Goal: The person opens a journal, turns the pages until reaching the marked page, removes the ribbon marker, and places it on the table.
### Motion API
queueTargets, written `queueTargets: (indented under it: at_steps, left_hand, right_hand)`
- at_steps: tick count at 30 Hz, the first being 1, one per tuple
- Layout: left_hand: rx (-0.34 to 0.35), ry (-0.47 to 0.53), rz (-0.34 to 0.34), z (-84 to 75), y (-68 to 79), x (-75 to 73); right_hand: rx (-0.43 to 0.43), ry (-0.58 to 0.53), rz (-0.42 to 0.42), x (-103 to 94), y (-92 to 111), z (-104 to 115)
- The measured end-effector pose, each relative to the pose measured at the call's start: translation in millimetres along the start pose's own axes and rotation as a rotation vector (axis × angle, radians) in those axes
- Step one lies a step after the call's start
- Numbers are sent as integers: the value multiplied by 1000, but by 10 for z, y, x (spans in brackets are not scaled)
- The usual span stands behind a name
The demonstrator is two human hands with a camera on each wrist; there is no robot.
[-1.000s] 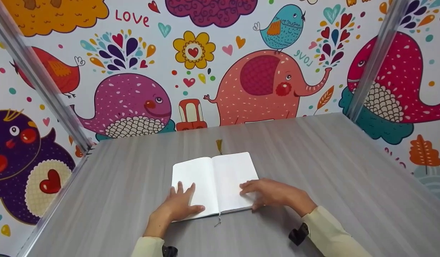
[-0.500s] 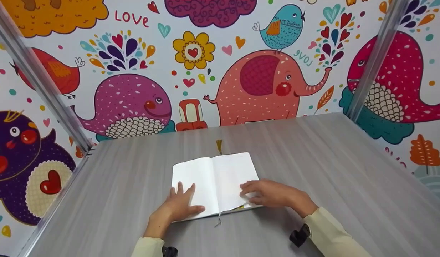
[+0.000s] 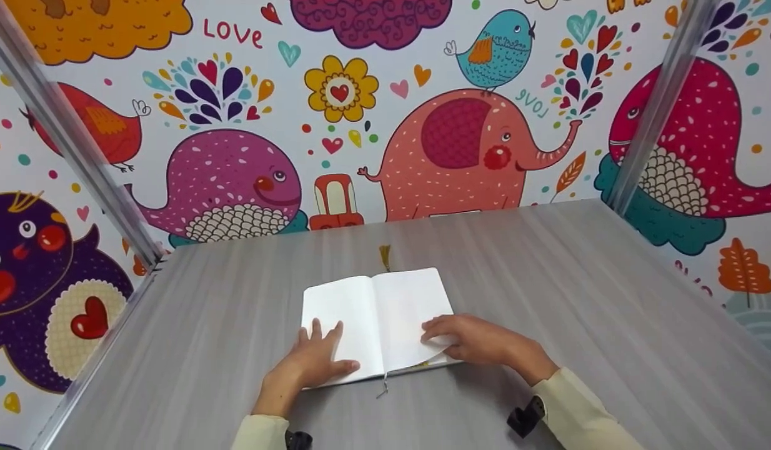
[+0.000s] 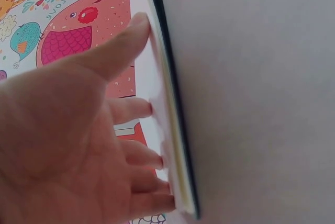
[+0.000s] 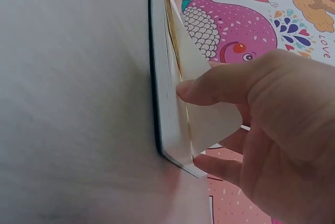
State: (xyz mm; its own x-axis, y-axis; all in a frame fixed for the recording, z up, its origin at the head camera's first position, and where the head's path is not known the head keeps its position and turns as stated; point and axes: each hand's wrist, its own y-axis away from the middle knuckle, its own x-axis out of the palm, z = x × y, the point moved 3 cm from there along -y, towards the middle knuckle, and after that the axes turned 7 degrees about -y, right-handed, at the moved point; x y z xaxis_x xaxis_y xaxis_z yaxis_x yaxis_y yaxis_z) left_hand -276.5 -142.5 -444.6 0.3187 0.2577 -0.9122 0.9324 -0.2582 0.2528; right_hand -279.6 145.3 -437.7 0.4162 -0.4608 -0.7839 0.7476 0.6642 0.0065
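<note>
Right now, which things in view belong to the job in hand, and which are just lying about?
In the job:
open book
lifted right page
left hand, on the left page
right hand, pinching the lifted right page

Just about:
gold tassel
table
patterned wall
metal posts

The pages [image 3: 343,306] were smooth, matt paper, the worktop [image 3: 535,269] wood-grained, the left post [image 3: 80,153] shiny metal, the sleeves [image 3: 582,406] matt cloth.

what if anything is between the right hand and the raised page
Nothing visible is in the way: the right hand touches the raised page. The left hand rests on the left page, not between them.
</note>
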Motion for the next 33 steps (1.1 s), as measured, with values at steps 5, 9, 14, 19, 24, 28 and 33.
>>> queueTargets:
  at_steps: [5,9,14,19,24,28,33]
  left_hand:
    - [1,17,-7,31,22,-15]
    - [1,21,-12,43,30,0]
    - [15,15,-14,27,18,2]
    - [37,-12,-19,2,0,-16]
    - [38,-8,-22,-7,8,-39]
    - [35,-4,-19,-8,21,-46]
    - [31,-11,-22,-4,26,-30]
  right_hand:
    - [24,-28,-117,-5,-42,-5]
    - [44,-88,-225,-21,-66,-4]
    - [64,-338,-337,-44,-71,-35]
    - [138,-636,-370,-79,-52,-93]
    - [222,-901,-360,-94,-39,-150]
    - [221,-1095,-335,-95,-34,-199]
    - [219,-1178,-323,-80,-34,-243]
